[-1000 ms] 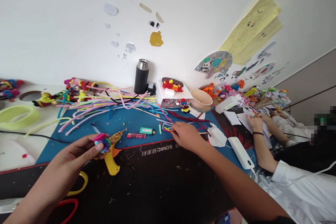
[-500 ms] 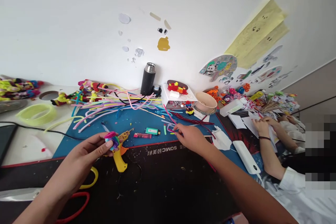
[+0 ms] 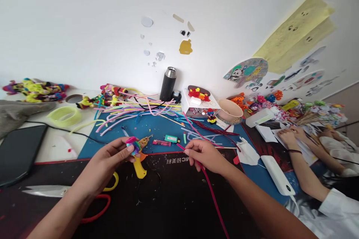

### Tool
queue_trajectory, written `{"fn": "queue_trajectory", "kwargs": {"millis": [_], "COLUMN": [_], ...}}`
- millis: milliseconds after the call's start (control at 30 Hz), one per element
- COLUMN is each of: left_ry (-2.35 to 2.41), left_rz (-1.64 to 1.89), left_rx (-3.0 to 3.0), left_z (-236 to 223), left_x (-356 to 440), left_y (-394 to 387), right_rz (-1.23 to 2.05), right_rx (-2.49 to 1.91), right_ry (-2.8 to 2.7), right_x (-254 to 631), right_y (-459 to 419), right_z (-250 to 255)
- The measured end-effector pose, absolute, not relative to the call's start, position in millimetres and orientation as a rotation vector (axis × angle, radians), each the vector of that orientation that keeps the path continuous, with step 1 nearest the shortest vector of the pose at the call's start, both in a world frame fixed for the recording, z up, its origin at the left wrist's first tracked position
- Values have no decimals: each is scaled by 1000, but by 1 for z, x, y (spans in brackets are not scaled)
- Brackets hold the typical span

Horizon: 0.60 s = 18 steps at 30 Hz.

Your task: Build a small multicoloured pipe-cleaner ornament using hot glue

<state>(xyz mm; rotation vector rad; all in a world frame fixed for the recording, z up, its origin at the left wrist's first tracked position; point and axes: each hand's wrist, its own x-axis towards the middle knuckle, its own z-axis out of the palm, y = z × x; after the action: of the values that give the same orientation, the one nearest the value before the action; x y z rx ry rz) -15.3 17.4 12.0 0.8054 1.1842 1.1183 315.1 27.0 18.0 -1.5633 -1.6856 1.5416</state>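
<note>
Pinched in my left hand (image 3: 112, 157) is a small bundle of coiled pipe cleaner (image 3: 134, 145) in pink, blue, green and purple. Just behind it a yellow hot glue gun (image 3: 140, 168) lies on the black mat. My right hand (image 3: 203, 154) is closed round a long magenta pipe cleaner (image 3: 212, 191), whose short end sticks out beyond the fingertips while the rest trails down toward me. A red lighter (image 3: 161, 142) and a green lighter (image 3: 171, 139) lie between the hands, on the blue mat. Large scissors (image 3: 46, 190) with red and yellow handles lie under my left forearm.
Loose pipe cleaners (image 3: 134, 109) are heaped before a black thermos (image 3: 168, 84). Further right stand a white box (image 3: 186, 106), a peach bowl (image 3: 230, 111) and a white power bank (image 3: 277, 175). A co-worker's arms (image 3: 303, 171) rest at the right. A dark tablet (image 3: 22, 153) lies left.
My right hand has drawn the magenta pipe cleaner back toward me, away from the loose strips. The view has turned slightly left. My left hand still holds the coloured bundle.
</note>
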Motion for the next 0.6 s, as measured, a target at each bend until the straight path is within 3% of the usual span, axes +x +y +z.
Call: {"fn": "queue_trajectory", "kwargs": {"millis": [267,600], "left_ry": [1051,996], "left_rz": [1092,1087], "left_rx": [718,819], "left_z": [0,-11], "left_x": [-11,-17], "left_y": [16,17], "right_rz": [1780,1774], "right_rx": [-1247,-1157], "right_ry": [-1454,-1420], "right_x": [252,193], "right_y": [19,19], "right_z": [-12,6]}}
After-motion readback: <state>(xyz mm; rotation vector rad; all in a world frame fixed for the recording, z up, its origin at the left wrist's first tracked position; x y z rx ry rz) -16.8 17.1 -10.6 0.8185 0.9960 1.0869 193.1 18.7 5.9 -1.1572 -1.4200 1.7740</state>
